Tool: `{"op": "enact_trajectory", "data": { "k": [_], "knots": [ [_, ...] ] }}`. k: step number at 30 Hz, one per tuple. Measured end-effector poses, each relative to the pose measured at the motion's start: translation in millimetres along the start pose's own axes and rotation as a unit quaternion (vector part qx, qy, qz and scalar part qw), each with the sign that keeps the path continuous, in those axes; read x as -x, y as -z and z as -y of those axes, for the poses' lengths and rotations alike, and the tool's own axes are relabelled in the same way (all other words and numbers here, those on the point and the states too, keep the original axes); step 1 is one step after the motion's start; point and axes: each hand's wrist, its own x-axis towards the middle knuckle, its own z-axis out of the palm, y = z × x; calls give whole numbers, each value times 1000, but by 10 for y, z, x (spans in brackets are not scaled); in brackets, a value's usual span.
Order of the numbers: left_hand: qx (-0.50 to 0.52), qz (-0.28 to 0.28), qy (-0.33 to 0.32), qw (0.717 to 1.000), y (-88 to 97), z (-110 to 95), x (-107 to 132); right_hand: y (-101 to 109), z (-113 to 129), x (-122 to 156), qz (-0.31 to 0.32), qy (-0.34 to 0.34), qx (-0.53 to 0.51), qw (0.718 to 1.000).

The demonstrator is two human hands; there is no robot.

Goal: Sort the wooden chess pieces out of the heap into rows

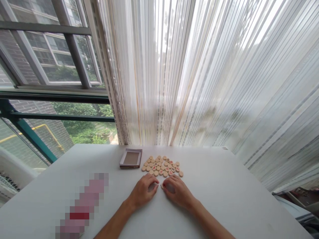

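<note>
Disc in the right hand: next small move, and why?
Probably settle the disc flat on the white table and release it. The right hand has it between thumb and fingers, low over or on the surface (can't tell which). The tabletop around it looks bare, and the other discs lie just beyond the hands.

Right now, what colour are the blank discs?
The blank discs are pale tan: see the head view.

Sheer striped curtain (211,66) beside a window (74,54), green shrubs (82,131) and brick wall (43,136) outside.
</note>
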Motion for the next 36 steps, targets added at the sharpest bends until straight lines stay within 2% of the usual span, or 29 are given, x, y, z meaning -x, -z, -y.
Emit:
{"op": "enact_trajectory", "data": {
  "k": [8,15,21,23,30,33,36],
  "knots": [
    [16,-3,2,1000,-28,-30,18,-44,-15,37,-12,-39,-15,999],
    [27,-18,15,999,-20,-35,21,-20,-39,39,-1,-12,-46,999],
    [19,-2,23,1000,-22,-24,22,11,14,39,17,-19,-62,998],
    [15,-1,24,1000,-26,-24,25,19,-1,46,1,-25,-61,998],
    [15,2,25,1000,-19,-45,17,121,-249,97,-122,-81,-31,989],
    [16,10,6,1000,-19,-53,6,138,-293,112,-134,-106,-28,985],
    [12,17,-9,1000,-30,-45,1,135,-274,105,-119,-109,-28,986]
  ]
}}
